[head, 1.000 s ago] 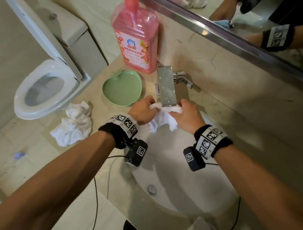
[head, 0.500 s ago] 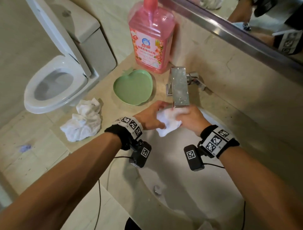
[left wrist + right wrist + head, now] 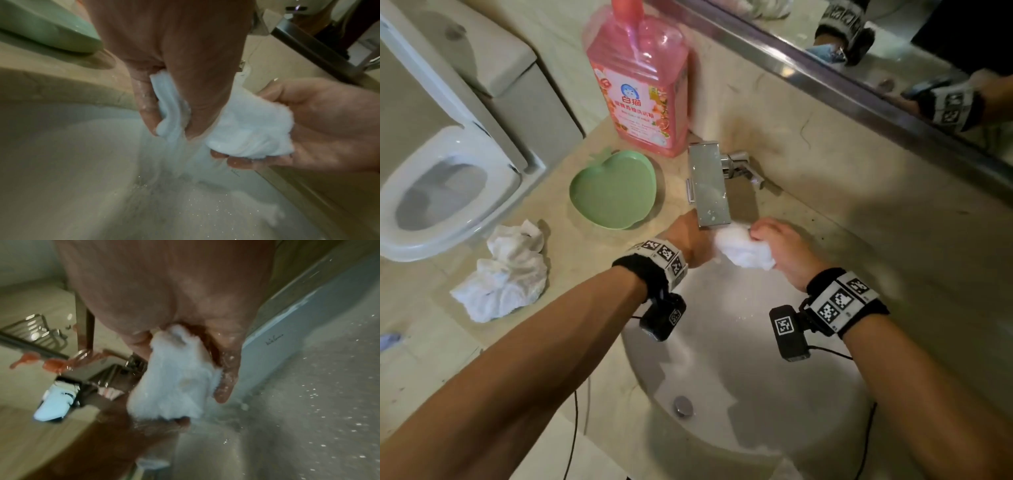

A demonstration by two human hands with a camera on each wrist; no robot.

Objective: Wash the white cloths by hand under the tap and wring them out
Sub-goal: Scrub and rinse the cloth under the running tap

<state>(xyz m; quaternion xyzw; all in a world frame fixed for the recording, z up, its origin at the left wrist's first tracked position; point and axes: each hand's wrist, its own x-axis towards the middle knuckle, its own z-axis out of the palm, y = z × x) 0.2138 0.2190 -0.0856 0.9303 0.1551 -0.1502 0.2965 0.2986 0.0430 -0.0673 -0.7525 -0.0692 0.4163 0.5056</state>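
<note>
A beige stone desk (image 3: 842,212) holds a round white sink (image 3: 739,394) under a square chrome tap (image 3: 709,185). Compared with half a second earlier, the hands have drawn closer under the spout and the wet white cloth (image 3: 743,248) between them is bunched into a tighter wad, with water now running off it into the sink. The left hand (image 3: 690,241) reaches in with its fingers (image 3: 147,104) curled around one end of the cloth. The right hand (image 3: 786,253) is cupped, fingers wrapped around the other end. A pink detergent bottle (image 3: 643,92) and a green apple-shaped dish (image 3: 614,188) stand left of the tap. A second crumpled white cloth (image 3: 505,274) lies on the desk edge, well apart.
</note>
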